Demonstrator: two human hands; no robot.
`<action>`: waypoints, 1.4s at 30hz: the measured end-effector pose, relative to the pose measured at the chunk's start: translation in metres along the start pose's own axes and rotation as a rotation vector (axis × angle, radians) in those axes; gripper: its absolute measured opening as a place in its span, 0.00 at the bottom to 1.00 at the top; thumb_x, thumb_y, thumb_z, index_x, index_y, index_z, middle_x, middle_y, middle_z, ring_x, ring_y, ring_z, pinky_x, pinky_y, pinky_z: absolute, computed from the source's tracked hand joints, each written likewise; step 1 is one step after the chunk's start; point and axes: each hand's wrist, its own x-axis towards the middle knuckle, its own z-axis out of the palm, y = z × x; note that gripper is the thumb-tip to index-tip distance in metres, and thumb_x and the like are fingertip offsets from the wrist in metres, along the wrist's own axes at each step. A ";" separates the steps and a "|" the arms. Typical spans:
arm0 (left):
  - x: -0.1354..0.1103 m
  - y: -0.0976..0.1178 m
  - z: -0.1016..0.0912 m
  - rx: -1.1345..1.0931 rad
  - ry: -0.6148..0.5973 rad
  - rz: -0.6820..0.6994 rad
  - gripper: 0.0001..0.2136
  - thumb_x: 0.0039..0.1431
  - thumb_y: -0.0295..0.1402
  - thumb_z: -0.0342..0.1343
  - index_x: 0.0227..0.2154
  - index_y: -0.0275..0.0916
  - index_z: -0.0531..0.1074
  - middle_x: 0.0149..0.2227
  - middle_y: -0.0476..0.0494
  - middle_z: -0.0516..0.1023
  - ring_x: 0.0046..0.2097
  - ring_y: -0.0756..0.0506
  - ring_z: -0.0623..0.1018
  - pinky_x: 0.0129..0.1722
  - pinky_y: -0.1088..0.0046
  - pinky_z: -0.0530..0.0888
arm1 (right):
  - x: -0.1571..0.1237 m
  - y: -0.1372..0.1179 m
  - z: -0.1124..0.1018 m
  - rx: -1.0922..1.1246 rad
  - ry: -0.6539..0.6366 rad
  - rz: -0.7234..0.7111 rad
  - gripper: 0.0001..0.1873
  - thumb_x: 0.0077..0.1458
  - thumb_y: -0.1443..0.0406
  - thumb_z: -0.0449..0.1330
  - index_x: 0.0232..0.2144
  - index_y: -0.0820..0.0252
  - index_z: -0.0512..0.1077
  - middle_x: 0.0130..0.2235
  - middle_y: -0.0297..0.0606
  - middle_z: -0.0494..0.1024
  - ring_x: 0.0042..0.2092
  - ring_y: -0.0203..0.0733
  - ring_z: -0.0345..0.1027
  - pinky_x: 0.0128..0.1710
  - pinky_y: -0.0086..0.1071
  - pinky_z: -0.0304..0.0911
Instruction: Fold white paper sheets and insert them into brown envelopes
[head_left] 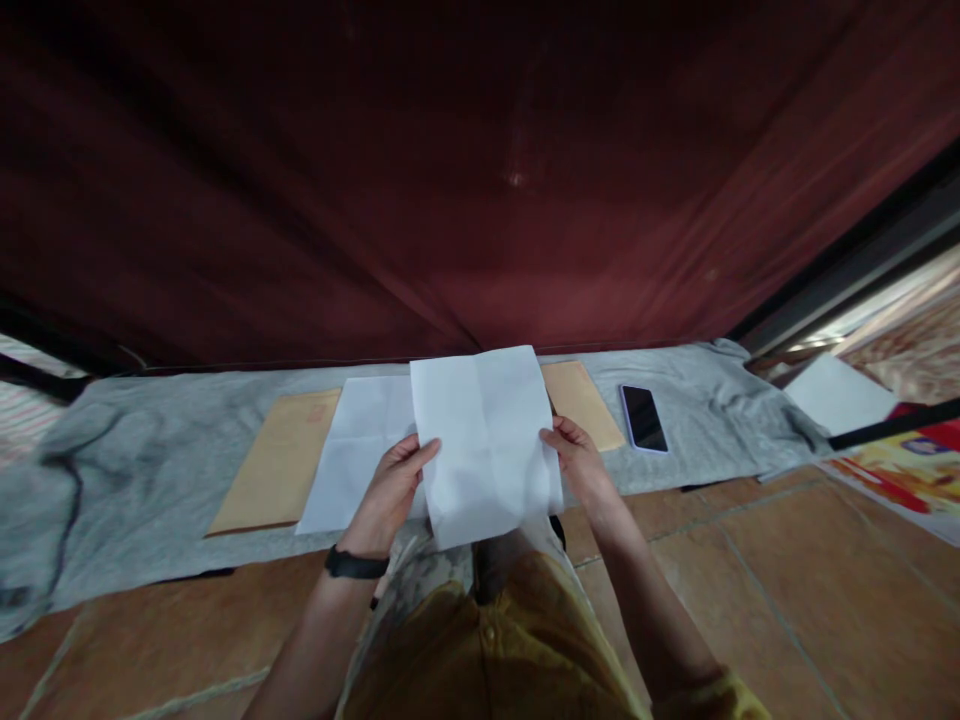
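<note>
I hold a creased white sheet of paper (484,440) upright in front of me, above my lap. My left hand (390,490) grips its left edge, thumb on the front. My right hand (577,455) pinches its right edge. A black band sits on my left wrist. Behind the held sheet, another white sheet (352,450) lies flat on a grey cloth (150,470). A brown envelope (277,460) lies to its left, and a second brown envelope (581,400) shows to the right.
A black phone (643,418) lies on the grey cloth at the right. A dark red curtain (450,170) hangs behind. Brown floor tiles (750,580) surround me. More white paper (836,395) and colourful printed material (907,465) lie at the far right.
</note>
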 end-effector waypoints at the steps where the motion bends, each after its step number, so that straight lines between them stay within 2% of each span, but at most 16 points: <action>1: 0.001 0.002 -0.001 0.028 0.008 0.016 0.20 0.37 0.40 0.75 0.35 0.36 0.80 0.30 0.45 0.83 0.32 0.46 0.79 0.34 0.73 0.73 | 0.001 0.000 0.000 -0.018 -0.006 -0.008 0.14 0.42 0.59 0.72 0.32 0.54 0.76 0.30 0.30 0.79 0.30 0.38 0.69 0.32 0.31 0.62; 5: 0.003 0.003 0.000 0.144 0.052 0.126 0.16 0.38 0.42 0.74 0.25 0.38 0.76 0.24 0.52 0.79 0.27 0.50 0.74 0.29 0.75 0.68 | 0.005 0.003 0.001 -0.088 -0.010 -0.059 0.13 0.43 0.57 0.70 0.33 0.53 0.76 0.28 0.30 0.77 0.31 0.38 0.68 0.32 0.30 0.61; 7: 0.005 0.000 0.002 0.169 0.062 0.167 0.16 0.38 0.43 0.73 0.23 0.39 0.74 0.23 0.53 0.77 0.26 0.51 0.72 0.28 0.76 0.67 | 0.005 0.007 0.002 -0.117 0.016 -0.068 0.13 0.43 0.57 0.70 0.32 0.53 0.76 0.28 0.30 0.77 0.30 0.38 0.67 0.31 0.30 0.61; 11: 0.008 -0.012 0.001 0.171 0.068 0.143 0.19 0.36 0.45 0.73 0.25 0.38 0.74 0.24 0.52 0.77 0.26 0.51 0.72 0.28 0.76 0.66 | 0.005 0.013 0.000 -0.121 0.068 -0.040 0.14 0.40 0.58 0.70 0.30 0.53 0.75 0.28 0.30 0.77 0.27 0.37 0.66 0.29 0.30 0.60; 15: 0.007 -0.014 -0.003 0.187 0.044 0.110 0.20 0.37 0.44 0.74 0.29 0.37 0.76 0.29 0.49 0.80 0.31 0.48 0.75 0.32 0.74 0.69 | 0.003 0.011 -0.004 -0.127 0.055 -0.048 0.14 0.40 0.57 0.70 0.30 0.54 0.74 0.27 0.29 0.76 0.27 0.37 0.65 0.30 0.31 0.59; 19: 0.003 0.009 0.003 0.210 0.028 0.178 0.18 0.38 0.43 0.74 0.28 0.38 0.76 0.29 0.49 0.80 0.30 0.48 0.75 0.33 0.74 0.70 | 0.002 -0.009 -0.001 -0.168 0.019 -0.131 0.14 0.43 0.56 0.70 0.29 0.54 0.73 0.27 0.29 0.75 0.28 0.37 0.64 0.30 0.30 0.59; 22: -0.005 0.037 0.011 0.216 0.055 0.323 0.16 0.41 0.41 0.73 0.31 0.40 0.76 0.33 0.48 0.82 0.34 0.48 0.77 0.37 0.74 0.72 | 0.001 -0.031 0.006 -0.183 0.003 -0.231 0.12 0.45 0.57 0.71 0.29 0.53 0.73 0.29 0.30 0.76 0.31 0.38 0.66 0.33 0.31 0.61; 25: -0.014 0.061 0.014 0.280 0.124 0.455 0.14 0.42 0.39 0.73 0.28 0.40 0.76 0.30 0.50 0.80 0.33 0.48 0.77 0.36 0.74 0.73 | -0.002 -0.052 0.012 -0.200 0.017 -0.345 0.11 0.47 0.57 0.71 0.30 0.52 0.74 0.32 0.31 0.78 0.36 0.41 0.69 0.40 0.35 0.65; 27: -0.018 0.070 0.012 0.325 0.138 0.531 0.12 0.42 0.38 0.73 0.27 0.40 0.76 0.32 0.48 0.80 0.37 0.45 0.79 0.38 0.73 0.74 | -0.003 -0.061 0.014 -0.218 0.005 -0.409 0.10 0.47 0.57 0.70 0.30 0.51 0.75 0.35 0.33 0.80 0.39 0.44 0.71 0.44 0.37 0.65; 29: -0.018 0.069 0.006 0.350 0.073 0.576 0.11 0.43 0.38 0.71 0.27 0.41 0.77 0.37 0.44 0.82 0.45 0.41 0.80 0.46 0.68 0.75 | -0.004 -0.062 0.012 -0.239 -0.034 -0.463 0.08 0.49 0.58 0.69 0.31 0.51 0.76 0.38 0.36 0.81 0.44 0.47 0.73 0.48 0.40 0.66; 32: -0.009 0.049 -0.008 0.375 -0.052 0.574 0.09 0.46 0.38 0.69 0.28 0.41 0.78 0.41 0.41 0.83 0.52 0.37 0.79 0.56 0.60 0.72 | -0.003 -0.047 0.005 -0.313 -0.085 -0.487 0.05 0.53 0.59 0.66 0.31 0.52 0.77 0.43 0.39 0.81 0.49 0.50 0.73 0.53 0.42 0.64; 36: 0.004 -0.004 -0.034 0.572 -0.084 0.557 0.05 0.53 0.35 0.62 0.32 0.43 0.78 0.46 0.41 0.83 0.56 0.39 0.77 0.63 0.56 0.67 | -0.006 -0.002 -0.016 -0.511 -0.159 -0.502 0.10 0.51 0.60 0.65 0.37 0.51 0.79 0.47 0.41 0.80 0.53 0.52 0.71 0.58 0.46 0.61; 39: 0.007 -0.045 -0.054 0.750 -0.162 0.538 0.09 0.56 0.32 0.56 0.38 0.44 0.79 0.51 0.41 0.81 0.58 0.40 0.76 0.64 0.54 0.66 | -0.013 0.034 -0.035 -0.704 -0.218 -0.504 0.11 0.55 0.63 0.61 0.40 0.51 0.80 0.49 0.40 0.80 0.57 0.53 0.69 0.61 0.49 0.58; 42: 0.007 -0.071 -0.068 0.916 -0.236 0.548 0.14 0.58 0.30 0.52 0.43 0.45 0.78 0.55 0.42 0.79 0.60 0.41 0.74 0.64 0.52 0.67 | -0.020 0.060 -0.051 -0.871 -0.257 -0.480 0.14 0.57 0.67 0.59 0.43 0.49 0.80 0.50 0.38 0.81 0.59 0.53 0.67 0.62 0.50 0.58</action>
